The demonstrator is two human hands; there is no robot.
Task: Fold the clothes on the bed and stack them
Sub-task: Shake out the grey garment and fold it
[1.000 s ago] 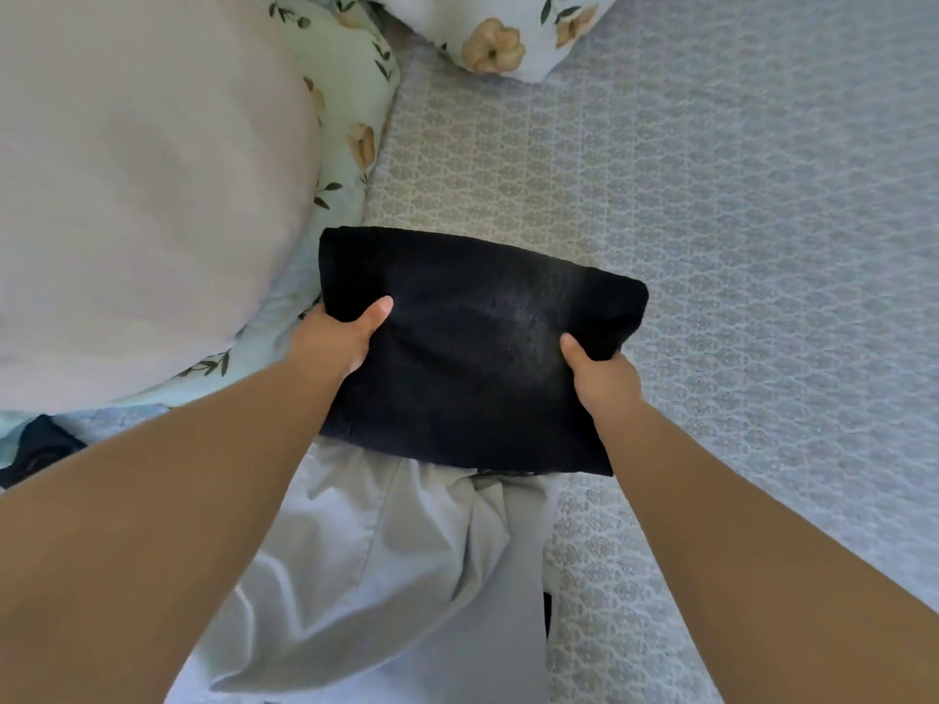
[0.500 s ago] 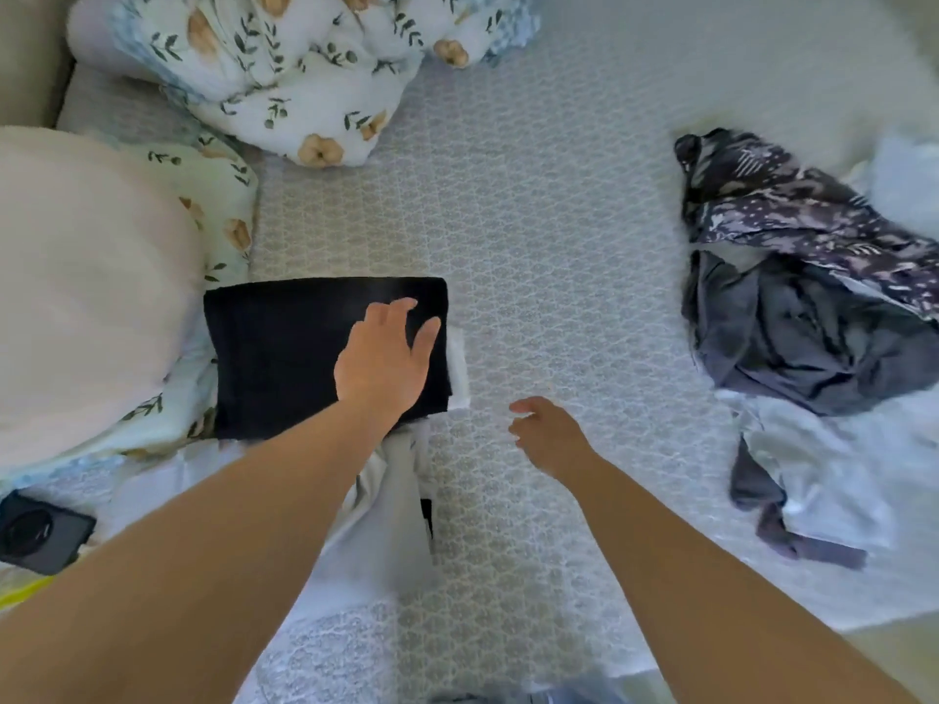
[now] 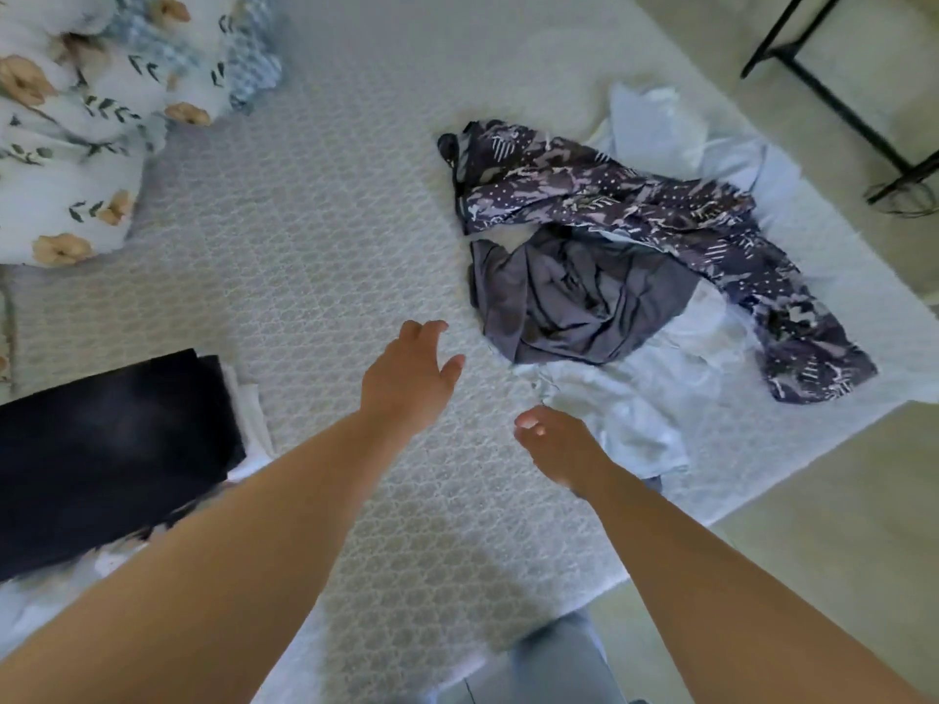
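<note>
The left hand is held out over the bed with its fingers loose and a little spread, and it holds nothing. The right hand is just to its right, near the edge of a pale blue shirt. Its fingers look a bit bent, but the picture is too blurry to tell if they touch the cloth.

On the near left lies a folded black cloth. It sits on top of some folded white clothes that peek out at its right side.

On the far right is a messy pile. A dark scarf with light marks lies across the top, a crumpled grey shirt sits under it, and the pale blue shirt spreads out on the near side.

A flowery blanket is bunched up at the far left. A black metal frame stands on the floor at the far right
</note>
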